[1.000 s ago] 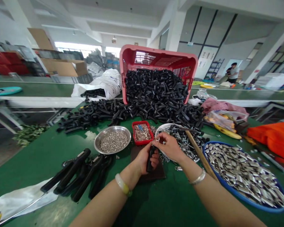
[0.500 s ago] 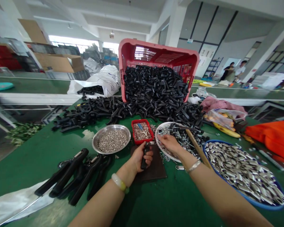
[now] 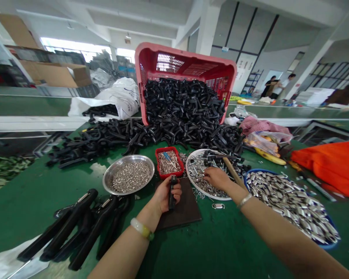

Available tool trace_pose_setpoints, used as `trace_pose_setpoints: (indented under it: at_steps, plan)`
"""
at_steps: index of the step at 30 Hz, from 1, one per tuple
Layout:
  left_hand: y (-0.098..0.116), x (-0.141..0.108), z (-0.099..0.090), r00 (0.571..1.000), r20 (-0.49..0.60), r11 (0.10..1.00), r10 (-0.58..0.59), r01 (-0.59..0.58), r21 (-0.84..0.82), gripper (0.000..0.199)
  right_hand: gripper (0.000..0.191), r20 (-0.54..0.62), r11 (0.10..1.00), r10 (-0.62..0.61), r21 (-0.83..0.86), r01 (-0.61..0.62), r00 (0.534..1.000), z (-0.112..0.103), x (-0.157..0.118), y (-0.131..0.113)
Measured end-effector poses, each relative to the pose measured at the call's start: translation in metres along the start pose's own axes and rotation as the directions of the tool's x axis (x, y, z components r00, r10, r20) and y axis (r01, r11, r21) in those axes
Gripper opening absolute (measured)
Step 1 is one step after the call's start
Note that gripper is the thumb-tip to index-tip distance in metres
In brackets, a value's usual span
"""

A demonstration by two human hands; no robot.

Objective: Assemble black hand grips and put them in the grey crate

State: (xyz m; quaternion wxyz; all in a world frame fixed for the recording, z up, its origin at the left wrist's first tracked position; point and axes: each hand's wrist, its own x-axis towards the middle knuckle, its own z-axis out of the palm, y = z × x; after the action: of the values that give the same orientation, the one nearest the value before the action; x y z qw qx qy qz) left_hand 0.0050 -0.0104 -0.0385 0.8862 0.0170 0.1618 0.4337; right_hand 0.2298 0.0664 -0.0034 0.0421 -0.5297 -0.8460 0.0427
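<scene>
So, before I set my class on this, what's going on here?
A person's left hand grips a black piece over a dark pad. The right hand is at the metal parts in a white bowl; whether it pinches one is unclear. Beyond, many black pieces lie in and before a tipped red basket.

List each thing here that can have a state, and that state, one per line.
Left hand: closed around the black handle
Right hand: at the white bowl, grip unclear
Red crate: tipped on its side, black parts inside
Steel bowl: upright, holding small metal pieces
Red tray: upright, holding metal pins
Blue basin: heaped with shiny pieces
Cardboard box: flaps open
White sack: mouth open
</scene>
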Motion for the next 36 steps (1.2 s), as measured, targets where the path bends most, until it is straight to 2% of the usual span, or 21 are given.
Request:
trace_pose_setpoints:
  at_steps: [4,6,8,10,14,17,20,24,26,28,30,32,36]
  plan:
    - [-0.002,0.002,-0.001,1.000,-0.005,1.000,-0.014,0.014,0.028,0.027,0.014,-0.020,0.999,-0.045,0.019,0.046,0.999,-0.013,-0.004,-0.010]
    - [-0.002,0.003,-0.001,0.999,-0.022,0.998,-0.042,0.043,0.035,0.032,0.014,-0.071,0.984,-0.130,0.110,0.138,0.989,-0.018,-0.007,-0.029]
    - [-0.003,0.004,-0.002,0.999,-0.029,0.998,-0.045,0.047,0.039,0.035,0.012,-0.154,0.933,-0.240,0.236,0.272,0.958,-0.022,-0.009,-0.055]
    - [-0.005,0.004,-0.002,1.000,-0.018,0.999,-0.016,0.017,0.042,0.036,0.008,-0.206,0.886,-0.312,0.290,0.362,0.927,-0.025,-0.009,-0.079]
    - [-0.009,0.003,0.001,0.997,-0.033,0.995,0.065,-0.062,0.084,0.035,0.011,-0.164,0.922,-0.288,0.219,0.320,0.943,-0.027,-0.004,-0.104]
    - [-0.012,0.004,0.004,0.988,-0.076,0.982,0.136,-0.124,0.146,0.035,0.023,-0.149,0.934,-0.286,0.180,0.310,0.947,-0.026,0.002,-0.104]
    - [-0.014,0.004,0.005,0.974,-0.111,0.965,0.197,-0.173,0.196,0.034,0.017,-0.127,0.939,-0.313,0.110,0.327,0.941,-0.021,0.005,-0.102]
    - [-0.016,0.002,0.006,0.962,-0.105,0.950,0.251,-0.224,0.217,0.030,0.032,-0.128,0.958,-0.258,0.095,0.271,0.958,-0.013,0.002,-0.105]
    - [-0.016,0.000,0.008,0.960,-0.117,0.947,0.256,-0.225,0.228,0.027,0.035,-0.124,0.945,-0.303,0.090,0.315,0.945,-0.012,0.000,-0.101]
    - [-0.015,-0.001,0.009,0.956,-0.140,0.946,0.259,-0.222,0.235,0.024,0.036,-0.060,0.949,-0.307,0.053,0.310,0.950,-0.015,0.003,-0.089]
    - [-0.013,-0.002,0.011,0.958,-0.158,0.954,0.242,-0.205,0.219,0.023,0.036,0.024,0.982,-0.181,-0.043,0.182,0.983,-0.022,0.013,-0.066]
    - [-0.012,-0.002,0.012,0.967,-0.158,0.967,0.201,-0.169,0.192,0.026,0.034,0.027,0.991,-0.013,-0.130,0.017,1.000,-0.029,0.029,-0.036]
    - [-0.011,-0.001,0.010,0.972,-0.140,0.968,0.188,-0.159,0.194,0.030,0.024,0.104,0.975,0.124,-0.197,-0.102,0.987,-0.028,0.063,0.010]
